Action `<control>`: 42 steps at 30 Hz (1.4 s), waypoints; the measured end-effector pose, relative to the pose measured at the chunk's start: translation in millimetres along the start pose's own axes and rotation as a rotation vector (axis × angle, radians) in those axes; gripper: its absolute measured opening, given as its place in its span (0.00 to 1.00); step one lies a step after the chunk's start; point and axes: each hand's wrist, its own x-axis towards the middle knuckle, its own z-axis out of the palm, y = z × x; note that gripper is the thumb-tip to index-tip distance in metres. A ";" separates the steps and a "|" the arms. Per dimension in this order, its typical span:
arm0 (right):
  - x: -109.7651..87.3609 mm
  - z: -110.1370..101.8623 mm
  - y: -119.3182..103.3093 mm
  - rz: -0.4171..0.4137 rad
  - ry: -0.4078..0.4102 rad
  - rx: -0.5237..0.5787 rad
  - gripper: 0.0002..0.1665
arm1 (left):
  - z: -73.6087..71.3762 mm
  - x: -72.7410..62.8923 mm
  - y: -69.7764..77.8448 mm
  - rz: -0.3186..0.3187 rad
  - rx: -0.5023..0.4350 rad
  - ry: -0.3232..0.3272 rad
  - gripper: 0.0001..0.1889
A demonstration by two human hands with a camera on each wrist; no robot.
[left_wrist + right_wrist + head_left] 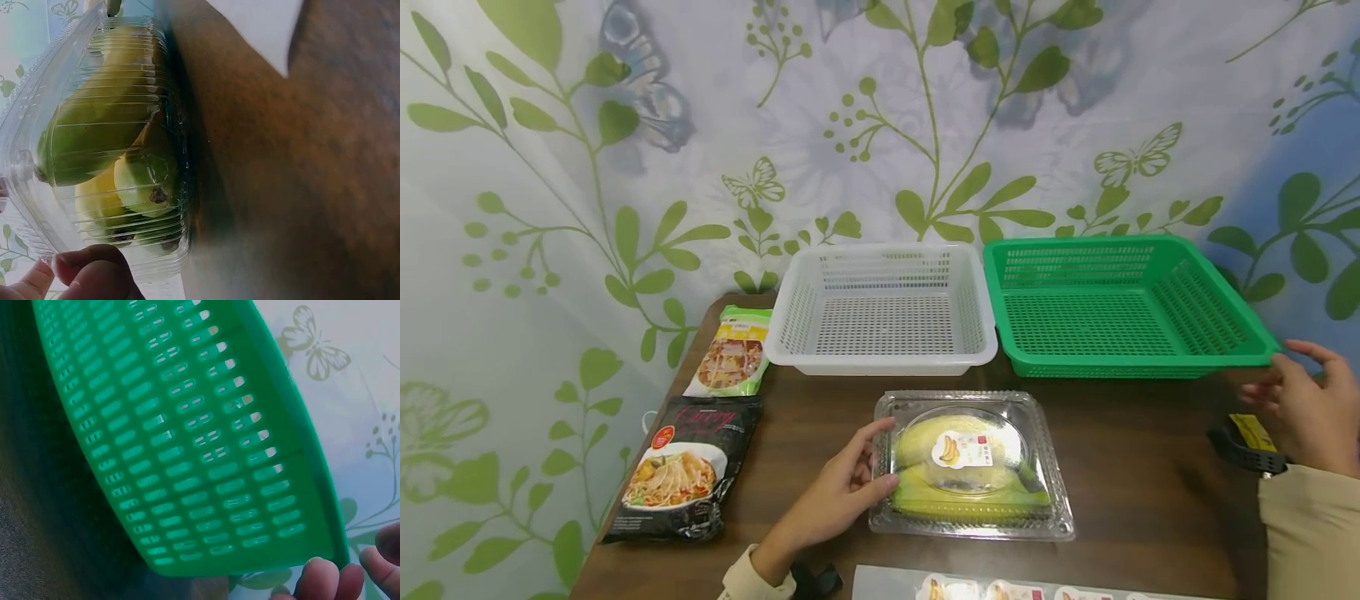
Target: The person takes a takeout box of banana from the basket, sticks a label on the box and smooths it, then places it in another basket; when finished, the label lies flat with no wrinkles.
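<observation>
At the desk's (1135, 467) back edge, right hand (1317, 408) pinches green basket (1112, 367). Left hand (835, 496) grips banana box (973, 471). Positioning seems underway, calling next for steadiness.

L hand (838, 490) on L edge, banana box (964, 467); R hand (1317, 407) on grn basket (1093, 321) corner.

The black packet (681, 471) reads "Curry"; print on the clear box's (970, 528) banana sticker (964, 450) is illegible.
</observation>
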 end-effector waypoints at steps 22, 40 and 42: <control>10.0 0.5 15.8 0.024 -0.043 0.250 0.19 | -3.3 -1.9 1.8 -0.016 -0.054 -0.007 0.35; 14.4 -4.0 16.6 0.059 -0.019 0.268 0.21 | 8.1 1.5 12.1 0.000 -0.028 0.134 0.32; 13.4 -4.5 15.9 0.069 -0.008 0.205 0.20 | 9.0 3.1 14.0 0.014 -0.041 0.154 0.31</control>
